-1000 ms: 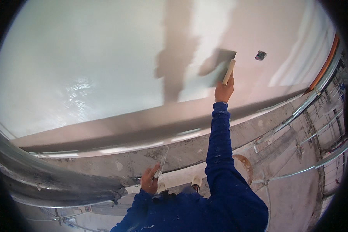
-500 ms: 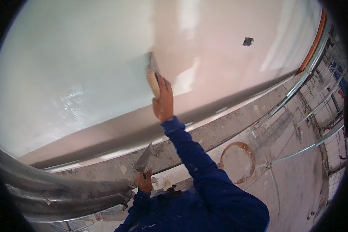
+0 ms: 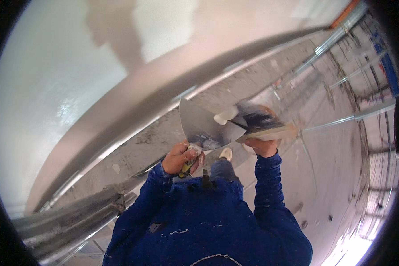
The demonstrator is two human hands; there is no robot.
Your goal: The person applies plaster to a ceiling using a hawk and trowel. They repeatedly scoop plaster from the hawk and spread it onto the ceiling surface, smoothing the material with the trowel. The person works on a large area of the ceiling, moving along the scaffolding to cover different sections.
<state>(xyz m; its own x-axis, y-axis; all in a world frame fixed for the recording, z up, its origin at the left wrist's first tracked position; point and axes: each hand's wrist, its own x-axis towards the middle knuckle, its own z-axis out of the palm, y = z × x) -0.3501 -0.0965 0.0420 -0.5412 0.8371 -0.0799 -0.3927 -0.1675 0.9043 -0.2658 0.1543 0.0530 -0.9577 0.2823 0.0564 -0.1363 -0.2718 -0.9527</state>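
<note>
My left hand [image 3: 180,158] is closed around the handle of a wide metal scraper [image 3: 204,124], its broad blade smeared with pale paste and held out in front of my chest. My right hand [image 3: 262,145] grips a flat trowel [image 3: 264,122], blurred by motion, with a light wooden handle underneath its blade. The trowel's edge meets or overlaps the scraper's right side, where a small white lump of paste [image 3: 226,116] sits; whether the tools touch is unclear. Beyond both tools rises a smooth plastered wall [image 3: 66,88], pale with shadows across it.
A dusty ledge [image 3: 221,88] runs along the wall's foot. A thick grey rail or pipe [image 3: 66,232] lies at lower left. Metal scaffold tubes [image 3: 332,124] and railings line the right side. My white shoe [image 3: 225,154] shows on the grey floor below.
My right hand has swung the trowel down from the wall to the scraper in my left hand, which has risen and turned. The view has tilted, moving the wall upward in frame.
</note>
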